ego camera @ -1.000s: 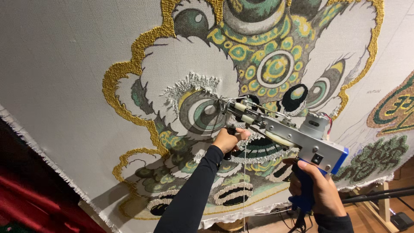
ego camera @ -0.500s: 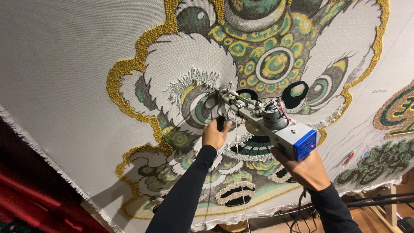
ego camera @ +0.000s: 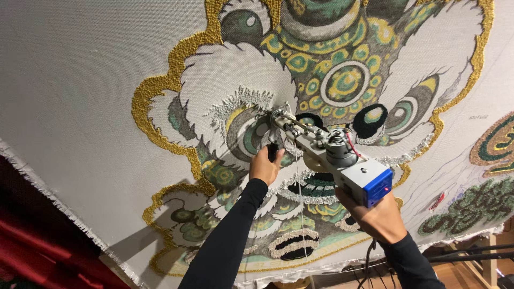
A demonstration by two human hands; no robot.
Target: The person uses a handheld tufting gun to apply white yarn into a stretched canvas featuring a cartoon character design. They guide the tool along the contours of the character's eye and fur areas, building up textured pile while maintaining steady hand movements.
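Tufting gun at mid-canvas, needle tip pressed to cloth by green eye motif. Left hand clenched on front handle; right hand grasping rear grip. Gold border, white fur, centre mostly tufted; lower-right outlines, left expanse untufted.

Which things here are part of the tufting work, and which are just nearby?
In use:
left hand on the front grip
right hand under the rear handle
tufting gun
stretched cloth
yarn strand

Nearby:
red drape
wooden frame
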